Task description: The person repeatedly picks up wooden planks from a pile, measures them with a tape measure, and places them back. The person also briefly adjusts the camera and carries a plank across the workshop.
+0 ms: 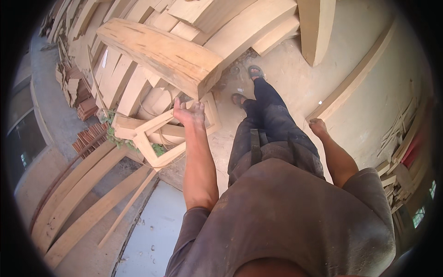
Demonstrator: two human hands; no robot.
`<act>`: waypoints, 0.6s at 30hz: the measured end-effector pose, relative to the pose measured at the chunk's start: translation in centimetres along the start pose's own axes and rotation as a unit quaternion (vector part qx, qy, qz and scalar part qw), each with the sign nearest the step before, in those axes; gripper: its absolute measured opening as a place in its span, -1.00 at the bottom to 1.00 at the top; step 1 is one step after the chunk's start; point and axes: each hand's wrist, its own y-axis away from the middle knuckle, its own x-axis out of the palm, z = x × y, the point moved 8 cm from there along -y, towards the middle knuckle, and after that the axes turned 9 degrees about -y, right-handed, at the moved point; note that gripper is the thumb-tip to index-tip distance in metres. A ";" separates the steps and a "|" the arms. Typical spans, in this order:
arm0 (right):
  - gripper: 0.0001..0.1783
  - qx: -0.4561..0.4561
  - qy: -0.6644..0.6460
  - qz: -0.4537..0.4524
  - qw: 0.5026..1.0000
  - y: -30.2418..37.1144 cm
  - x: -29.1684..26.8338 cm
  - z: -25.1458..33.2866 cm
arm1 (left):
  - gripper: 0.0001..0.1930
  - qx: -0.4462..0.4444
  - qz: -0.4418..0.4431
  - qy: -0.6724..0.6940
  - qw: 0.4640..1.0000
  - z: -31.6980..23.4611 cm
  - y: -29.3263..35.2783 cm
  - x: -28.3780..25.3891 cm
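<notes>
My left hand (188, 112) is stretched forward, palm up and fingers spread, just under the near end of a thick curved timber beam (159, 54). It is close to the beam's end face, and contact is not clear. My right hand (318, 126) hangs beside my right hip with the fingers curled in and nothing in it. My legs and sandalled feet (249, 85) stand on the dusty concrete floor in front of the beam.
Many curved and straight timbers (124, 87) are stacked to the left and ahead. An open wooden frame (157, 134) lies below the beam. Long planks (87, 198) lie at lower left. A long board (355, 78) and scrap offcuts (401, 143) lie on the right.
</notes>
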 end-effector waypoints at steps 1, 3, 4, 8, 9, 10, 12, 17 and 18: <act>-0.60 0.004 -0.020 0.001 1.000 0.6 0.7 -0.4 | -0.07 0.005 0.011 -0.024 1.000 -0.4 0.2 0.8; -0.59 0.010 -0.059 0.003 0.998 1.1 2.7 -0.7 | -0.12 0.027 0.074 -0.084 0.993 -1.3 1.5 3.3; -0.57 0.016 -0.078 0.008 0.997 1.1 3.6 -0.1 | -0.15 0.039 0.106 -0.112 0.987 -1.7 2.2 4.7; -0.60 -0.019 -0.164 0.028 0.986 0.6 6.4 6.6 | -0.30 0.072 0.181 -0.132 0.972 -2.8 4.2 9.4; -0.60 -0.037 -0.144 -0.005 0.989 0.8 5.5 8.3 | -0.28 0.081 0.195 -0.167 0.963 -2.9 4.4 9.6; -0.60 -0.057 -0.124 -0.038 0.990 0.9 4.2 10.0 | -0.25 0.104 0.196 -0.200 0.954 -3.2 3.9 8.9; -0.60 -0.074 -0.118 -0.071 0.988 0.3 2.5 10.9 | -0.20 0.151 0.193 -0.260 0.934 -2.9 2.5 6.5; -0.62 -0.074 -0.137 -0.020 0.988 -2.9 0.7 8.7 | -0.22 0.155 0.062 -0.453 0.876 1.4 3.0 -7.6; -0.63 -0.079 -0.118 -0.004 0.990 -3.3 1.4 8.3 | -0.23 0.173 0.028 -0.452 0.874 2.6 2.0 -13.1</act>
